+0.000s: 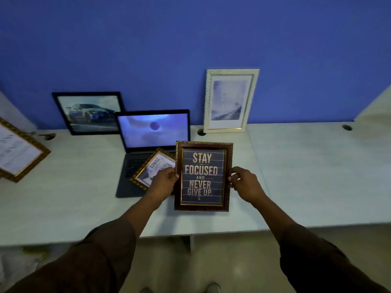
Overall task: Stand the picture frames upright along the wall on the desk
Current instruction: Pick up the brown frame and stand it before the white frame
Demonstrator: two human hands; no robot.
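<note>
Gripping the brown frame (203, 176) by its side edges, the left hand (167, 179) and right hand (243, 182) pinch it above the desk (306, 166), beside the laptop (148, 144). White frame (229, 100) and black frame (88, 113) lean upright against the wall (190, 39); a small gold frame (152, 168) lies on the keyboard.

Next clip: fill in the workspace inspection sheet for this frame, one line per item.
Surface: pale desk against a blue wall.
Job's things: car frame and white frame lean on the wall; quote frame held; small gold frame lies on the laptop; large gold frame at left, tilted.
Clutter: open laptop.
Grippers: left hand and right hand grip the quote frame's sides.
Cables: nothing seen.
Surroundings: floor below.
</note>
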